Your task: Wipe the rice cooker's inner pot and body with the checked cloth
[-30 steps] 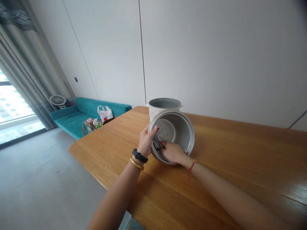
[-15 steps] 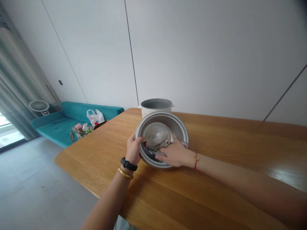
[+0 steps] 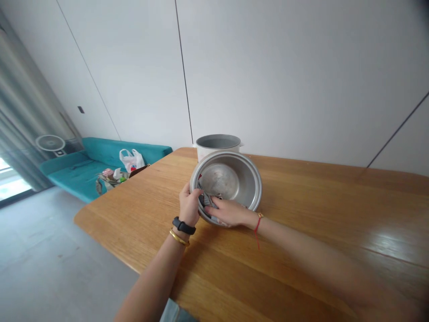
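A silver metal inner pot (image 3: 247,181) is tilted on its side above the table, its mouth facing me. My left hand (image 3: 189,205) is closed on its left rim, thumb over the edge. Inside the pot, at the lower left of the wall, my right hand (image 3: 230,212) presses a crumpled grey patterned cloth (image 3: 208,201); the cloth is partly hidden under the fingers. The cloth also reaches my left thumb. Right behind the pot stands a white rice cooker body (image 3: 217,142), lidless, with a grey interior.
The wooden table (image 3: 321,197) runs along a pale panelled wall. Beyond its left edge is a teal sofa (image 3: 73,172) with a white plastic bag (image 3: 132,160) and several small items on it. A fan (image 3: 50,143) stands near the curtain at the far left.
My right hand and the cloth have moved left along the pot's inside, toward my left hand. More of the pot's bottom and right wall shows.
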Action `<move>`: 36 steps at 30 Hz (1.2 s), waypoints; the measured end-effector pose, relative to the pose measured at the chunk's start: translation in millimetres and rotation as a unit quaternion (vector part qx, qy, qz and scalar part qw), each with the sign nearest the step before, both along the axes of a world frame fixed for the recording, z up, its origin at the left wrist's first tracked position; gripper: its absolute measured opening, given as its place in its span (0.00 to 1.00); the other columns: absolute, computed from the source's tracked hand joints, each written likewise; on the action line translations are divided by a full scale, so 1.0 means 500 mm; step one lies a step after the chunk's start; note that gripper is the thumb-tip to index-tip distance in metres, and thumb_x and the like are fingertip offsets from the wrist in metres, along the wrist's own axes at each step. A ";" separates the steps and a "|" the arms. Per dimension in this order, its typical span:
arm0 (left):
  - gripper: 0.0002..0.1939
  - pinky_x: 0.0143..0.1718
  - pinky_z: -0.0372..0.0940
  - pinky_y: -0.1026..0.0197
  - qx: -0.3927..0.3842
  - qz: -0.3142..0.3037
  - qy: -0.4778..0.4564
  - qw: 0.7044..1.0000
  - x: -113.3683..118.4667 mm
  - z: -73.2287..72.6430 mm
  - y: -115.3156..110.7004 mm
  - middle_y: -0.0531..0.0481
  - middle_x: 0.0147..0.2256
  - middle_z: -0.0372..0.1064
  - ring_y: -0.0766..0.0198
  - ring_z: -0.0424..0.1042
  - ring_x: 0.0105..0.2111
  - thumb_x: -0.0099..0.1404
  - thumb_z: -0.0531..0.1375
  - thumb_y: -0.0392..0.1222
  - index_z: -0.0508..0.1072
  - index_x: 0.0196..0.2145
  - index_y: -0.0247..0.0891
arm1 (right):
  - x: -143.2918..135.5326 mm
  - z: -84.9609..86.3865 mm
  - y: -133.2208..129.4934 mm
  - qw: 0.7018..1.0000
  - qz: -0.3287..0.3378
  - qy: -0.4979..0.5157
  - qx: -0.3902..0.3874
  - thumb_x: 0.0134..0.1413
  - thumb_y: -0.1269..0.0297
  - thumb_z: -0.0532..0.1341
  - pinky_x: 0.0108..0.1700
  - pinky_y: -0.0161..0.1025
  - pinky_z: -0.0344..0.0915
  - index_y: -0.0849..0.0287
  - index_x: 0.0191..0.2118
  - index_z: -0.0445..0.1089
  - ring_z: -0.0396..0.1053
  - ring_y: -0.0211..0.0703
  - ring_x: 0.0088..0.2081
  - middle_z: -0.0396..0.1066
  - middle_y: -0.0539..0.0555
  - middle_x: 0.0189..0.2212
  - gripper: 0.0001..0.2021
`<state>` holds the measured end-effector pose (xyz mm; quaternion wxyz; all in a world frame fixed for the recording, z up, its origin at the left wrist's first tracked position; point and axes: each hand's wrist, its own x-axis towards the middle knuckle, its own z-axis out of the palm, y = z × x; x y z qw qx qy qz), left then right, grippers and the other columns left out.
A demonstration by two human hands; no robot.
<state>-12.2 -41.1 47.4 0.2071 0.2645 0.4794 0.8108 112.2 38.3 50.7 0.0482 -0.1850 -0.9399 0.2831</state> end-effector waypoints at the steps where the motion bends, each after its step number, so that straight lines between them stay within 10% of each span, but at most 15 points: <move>1: 0.15 0.29 0.61 0.66 -0.003 0.007 -0.001 1.000 -0.001 -0.002 -0.001 0.54 0.27 0.71 0.67 0.66 0.27 0.44 0.61 0.35 0.75 0.33 0.34 | -0.013 -0.009 0.000 0.998 0.013 0.045 -0.034 0.65 0.48 0.53 0.53 0.51 0.65 0.57 0.61 0.64 0.70 0.58 0.52 0.72 0.62 0.53 0.25; 8: 0.14 0.32 0.63 0.65 0.007 0.005 -0.002 1.000 -0.005 -0.010 -0.003 0.54 0.28 0.71 0.67 0.67 0.28 0.47 0.64 0.37 0.75 0.35 0.35 | -0.095 -0.047 0.018 0.947 0.016 0.260 -0.187 0.55 0.75 0.56 0.53 0.42 0.68 0.58 0.47 0.72 0.72 0.43 0.46 0.76 0.51 0.42 0.15; 13: 0.15 0.35 0.64 0.64 -0.004 -0.011 0.039 0.999 -0.009 -0.025 -0.008 0.53 0.32 0.74 0.64 0.69 0.32 0.50 0.63 0.36 0.77 0.39 0.36 | -0.043 0.008 0.054 0.932 -0.093 0.334 0.105 0.60 0.74 0.53 0.56 0.46 0.65 0.58 0.56 0.69 0.68 0.49 0.52 0.72 0.57 0.52 0.21; 18: 0.19 0.43 0.65 0.60 0.013 -0.032 0.083 0.996 0.000 -0.033 -0.004 0.51 0.39 0.75 0.60 0.71 0.40 0.52 0.63 0.35 0.77 0.44 0.37 | -0.031 0.010 0.070 0.907 -0.155 0.206 0.334 0.63 0.73 0.51 0.57 0.54 0.59 0.55 0.63 0.65 0.59 0.60 0.56 0.62 0.58 0.62 0.24; 25: 0.22 0.51 0.64 0.57 0.016 0.003 0.152 0.988 -0.011 -0.036 -0.014 0.49 0.45 0.75 0.55 0.71 0.48 0.54 0.62 0.35 0.77 0.48 0.39 | -0.069 -0.045 0.011 0.978 0.012 0.125 0.169 0.61 0.73 0.53 0.49 0.39 0.64 0.56 0.58 0.69 0.70 0.48 0.49 0.73 0.56 0.51 0.21; 36: 0.22 0.47 0.67 0.57 0.000 0.010 0.078 0.997 0.013 -0.029 -0.009 0.48 0.42 0.76 0.53 0.72 0.47 0.51 0.62 0.35 0.78 0.45 0.39 | 0.027 -0.007 0.046 0.950 -0.121 -0.063 0.280 0.51 0.73 0.61 0.50 0.61 0.59 0.60 0.25 0.76 0.70 0.64 0.46 0.76 0.65 0.29 0.08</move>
